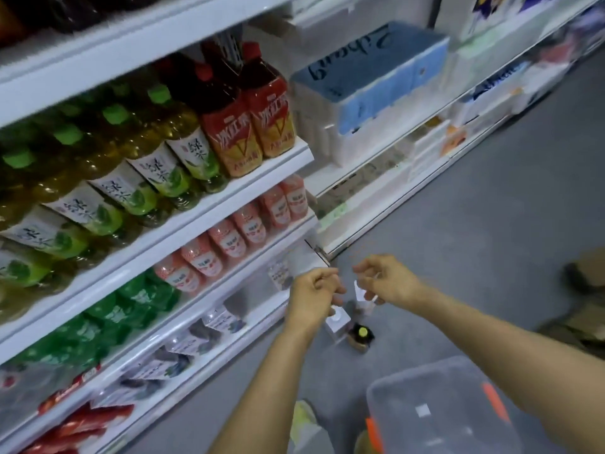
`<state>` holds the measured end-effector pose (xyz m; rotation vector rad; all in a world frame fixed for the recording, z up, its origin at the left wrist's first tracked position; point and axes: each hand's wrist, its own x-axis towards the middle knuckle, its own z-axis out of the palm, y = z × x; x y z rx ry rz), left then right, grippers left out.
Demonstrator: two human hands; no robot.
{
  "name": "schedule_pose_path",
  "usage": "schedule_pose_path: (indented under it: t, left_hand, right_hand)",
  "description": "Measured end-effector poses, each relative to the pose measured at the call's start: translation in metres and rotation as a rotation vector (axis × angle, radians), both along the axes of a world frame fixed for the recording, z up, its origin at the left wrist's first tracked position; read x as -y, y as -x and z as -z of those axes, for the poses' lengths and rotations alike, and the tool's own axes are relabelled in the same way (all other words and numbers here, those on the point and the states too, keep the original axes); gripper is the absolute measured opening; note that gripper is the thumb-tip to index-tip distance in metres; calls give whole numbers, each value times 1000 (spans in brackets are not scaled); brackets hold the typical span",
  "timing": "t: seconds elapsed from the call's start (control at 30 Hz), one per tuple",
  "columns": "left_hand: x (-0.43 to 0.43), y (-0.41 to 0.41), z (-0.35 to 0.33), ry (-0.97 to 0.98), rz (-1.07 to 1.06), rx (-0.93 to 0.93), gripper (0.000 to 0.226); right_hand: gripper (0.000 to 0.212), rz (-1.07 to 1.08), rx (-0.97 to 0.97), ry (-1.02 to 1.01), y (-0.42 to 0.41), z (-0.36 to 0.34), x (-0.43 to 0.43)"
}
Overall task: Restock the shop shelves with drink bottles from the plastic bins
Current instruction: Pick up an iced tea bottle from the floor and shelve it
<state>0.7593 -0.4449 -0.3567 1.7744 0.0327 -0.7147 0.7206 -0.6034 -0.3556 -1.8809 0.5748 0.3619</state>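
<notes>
My left hand (314,298) and my right hand (384,280) hover close together above the floor, by the end of the drinks shelf (229,194). The fingers of both are loosely curled, and I see nothing held in either. Right below them on the floor stand a white carton with a round cap (336,324), a second white carton (360,294) and a dark bottle with a yellow cap (361,335). A clear plastic bin with orange latches (438,411) sits on the floor at the lower right, under my right forearm.
The shelves hold green tea bottles (147,165), red iced tea bottles (258,119), pink bottles (229,240), green bottles (137,299) and low cartons (209,326). Packs of tissue (370,93) fill the adjoining shelf. A person's shoes (586,299) are at the right edge.
</notes>
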Motion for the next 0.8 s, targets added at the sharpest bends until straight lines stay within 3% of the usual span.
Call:
schedule_pose_path:
  t: [0.2, 0.33, 0.47, 0.67, 0.8]
  left_hand:
    - [29, 8, 112, -67, -2, -136, 15]
    - [41, 11, 192, -85, -51, -258, 15]
    - [44, 18, 272, -140, -40, -316, 23]
    - [47, 24, 365, -148, -53, -439, 8]
    - [46, 30, 433, -174, -66, -530, 17]
  right_hand:
    - [14, 142, -115, 6, 17, 121, 21]
    - [35, 228, -122, -7, 24, 197, 36]
    - [11, 306, -214, 39, 34, 278, 42]
    - [13, 316, -277, 44, 44, 385, 32]
    - [16, 281, -250, 68, 42, 452, 20]
